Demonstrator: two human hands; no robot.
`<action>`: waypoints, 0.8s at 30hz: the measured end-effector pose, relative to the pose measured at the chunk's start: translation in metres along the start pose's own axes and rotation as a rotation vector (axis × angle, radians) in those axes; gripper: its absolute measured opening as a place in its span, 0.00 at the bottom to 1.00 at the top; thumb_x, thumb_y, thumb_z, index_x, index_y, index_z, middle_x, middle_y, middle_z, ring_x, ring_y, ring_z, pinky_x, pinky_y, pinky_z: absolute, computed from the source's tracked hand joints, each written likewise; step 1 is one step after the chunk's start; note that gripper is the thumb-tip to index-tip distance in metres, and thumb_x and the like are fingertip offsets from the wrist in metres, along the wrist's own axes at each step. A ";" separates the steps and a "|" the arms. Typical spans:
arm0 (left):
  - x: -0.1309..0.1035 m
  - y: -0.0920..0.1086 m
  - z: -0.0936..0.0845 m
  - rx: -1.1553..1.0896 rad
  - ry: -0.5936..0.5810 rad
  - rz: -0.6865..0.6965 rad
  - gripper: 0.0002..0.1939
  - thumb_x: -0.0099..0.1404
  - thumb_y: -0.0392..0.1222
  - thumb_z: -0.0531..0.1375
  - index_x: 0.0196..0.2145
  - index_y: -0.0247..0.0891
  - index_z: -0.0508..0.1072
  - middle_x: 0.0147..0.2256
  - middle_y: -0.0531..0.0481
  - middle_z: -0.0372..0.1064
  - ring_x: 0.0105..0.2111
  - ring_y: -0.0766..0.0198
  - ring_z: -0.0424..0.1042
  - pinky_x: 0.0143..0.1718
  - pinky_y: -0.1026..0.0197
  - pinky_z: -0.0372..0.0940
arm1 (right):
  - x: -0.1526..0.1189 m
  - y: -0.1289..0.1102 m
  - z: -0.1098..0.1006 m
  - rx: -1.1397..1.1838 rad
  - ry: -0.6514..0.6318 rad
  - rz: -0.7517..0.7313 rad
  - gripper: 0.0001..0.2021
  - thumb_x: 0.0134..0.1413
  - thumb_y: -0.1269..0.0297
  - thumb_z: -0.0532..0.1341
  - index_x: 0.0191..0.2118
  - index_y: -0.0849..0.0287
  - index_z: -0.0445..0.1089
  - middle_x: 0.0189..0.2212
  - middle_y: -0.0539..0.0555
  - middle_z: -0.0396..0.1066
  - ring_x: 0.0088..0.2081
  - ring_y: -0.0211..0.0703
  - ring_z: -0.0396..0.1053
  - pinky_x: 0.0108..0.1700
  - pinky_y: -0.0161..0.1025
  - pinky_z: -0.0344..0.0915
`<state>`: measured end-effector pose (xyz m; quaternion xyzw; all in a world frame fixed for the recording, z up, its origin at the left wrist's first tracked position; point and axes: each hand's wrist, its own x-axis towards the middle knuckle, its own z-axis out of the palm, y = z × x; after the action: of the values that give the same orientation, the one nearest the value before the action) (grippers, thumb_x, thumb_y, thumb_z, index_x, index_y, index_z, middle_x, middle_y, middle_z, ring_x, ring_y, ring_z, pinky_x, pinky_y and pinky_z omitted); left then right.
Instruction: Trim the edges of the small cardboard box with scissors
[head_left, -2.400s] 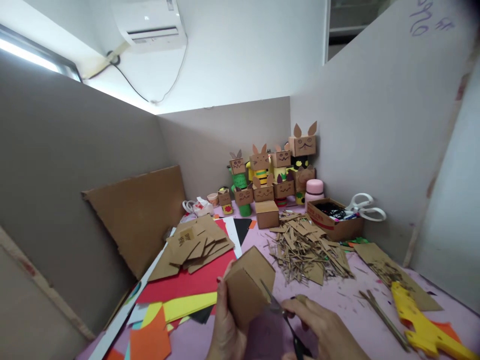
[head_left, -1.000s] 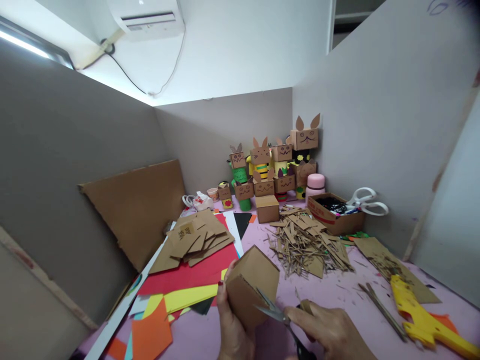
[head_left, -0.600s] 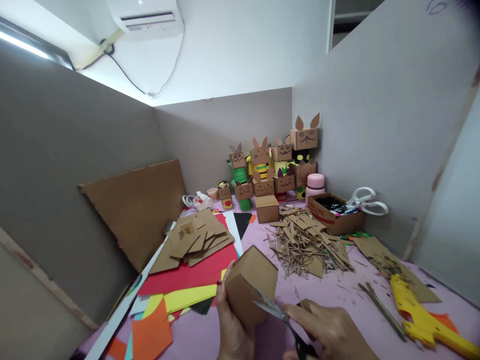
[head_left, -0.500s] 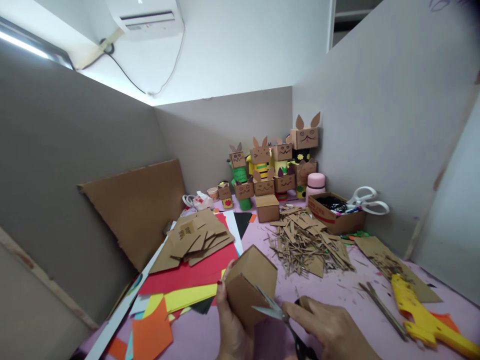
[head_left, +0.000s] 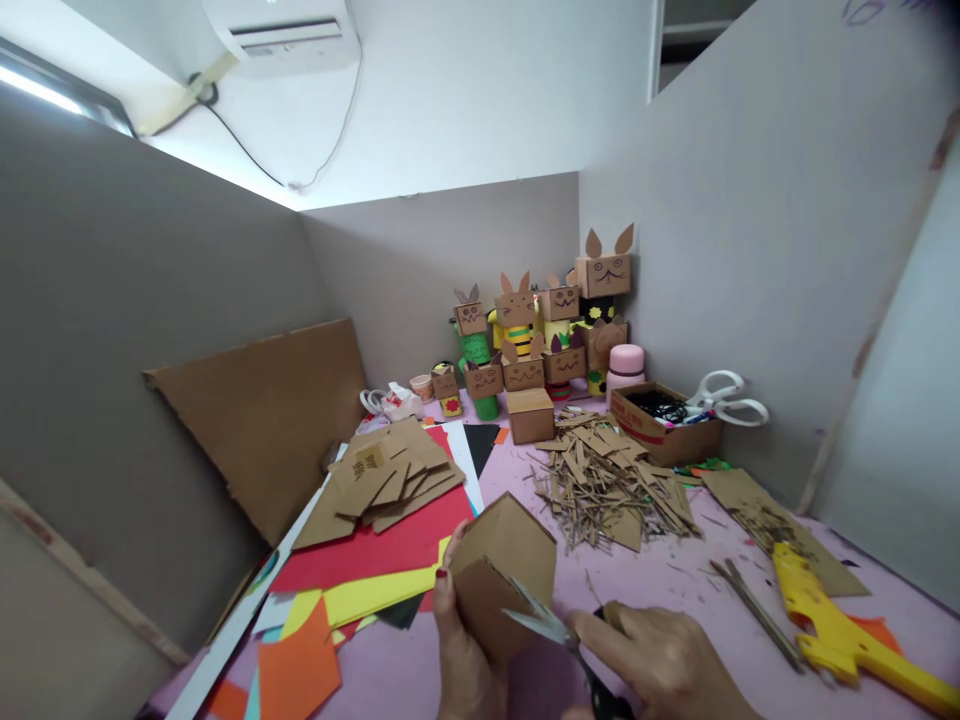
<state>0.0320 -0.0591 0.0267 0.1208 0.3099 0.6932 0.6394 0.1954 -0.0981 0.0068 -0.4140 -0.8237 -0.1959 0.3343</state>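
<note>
Near the bottom centre, my left hand (head_left: 466,640) is closed around the left side of an open cardboard box (head_left: 499,570), which is tilted so its inside shows. My right hand (head_left: 652,650) grips a pair of scissors (head_left: 559,632) with dark handles. Their blades are parted and lie across the edge of the box's near wall. A thin sliver of cardboard stands up just above the right hand's fingers. Part of the scissor handles is hidden by the fingers.
Cardboard scraps (head_left: 615,480) are heaped beyond my right hand. A yellow glue gun (head_left: 832,630) lies at the right. To the left are cardboard pieces (head_left: 390,470) on red paper (head_left: 367,545). Cardboard animal figures (head_left: 523,372) and a small closed box (head_left: 531,416) stand behind.
The view has shifted slightly. Both hands keep their grip on the box and scissors, and the blades stay at the box edge with little visible movement.
</note>
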 end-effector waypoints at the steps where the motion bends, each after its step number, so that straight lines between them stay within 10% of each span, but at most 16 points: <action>1: 0.000 0.000 0.000 -0.002 -0.010 0.001 0.31 0.58 0.57 0.58 0.58 0.49 0.64 0.38 0.49 0.79 0.33 0.57 0.77 0.36 0.58 0.70 | 0.000 0.001 0.001 -0.012 0.006 -0.006 0.25 0.62 0.41 0.45 0.39 0.54 0.71 0.19 0.47 0.70 0.18 0.39 0.70 0.21 0.37 0.57; 24: -0.001 -0.009 -0.006 -0.051 -0.093 -0.033 0.32 0.58 0.57 0.58 0.59 0.52 0.61 0.37 0.49 0.79 0.39 0.50 0.77 0.41 0.52 0.69 | -0.002 0.000 0.002 -0.106 -0.002 -0.004 0.27 0.63 0.41 0.41 0.45 0.54 0.68 0.21 0.48 0.71 0.19 0.40 0.71 0.22 0.38 0.57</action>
<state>0.0359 -0.0623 0.0169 0.1314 0.2640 0.6839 0.6673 0.1956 -0.0987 0.0040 -0.4299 -0.8133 -0.2395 0.3105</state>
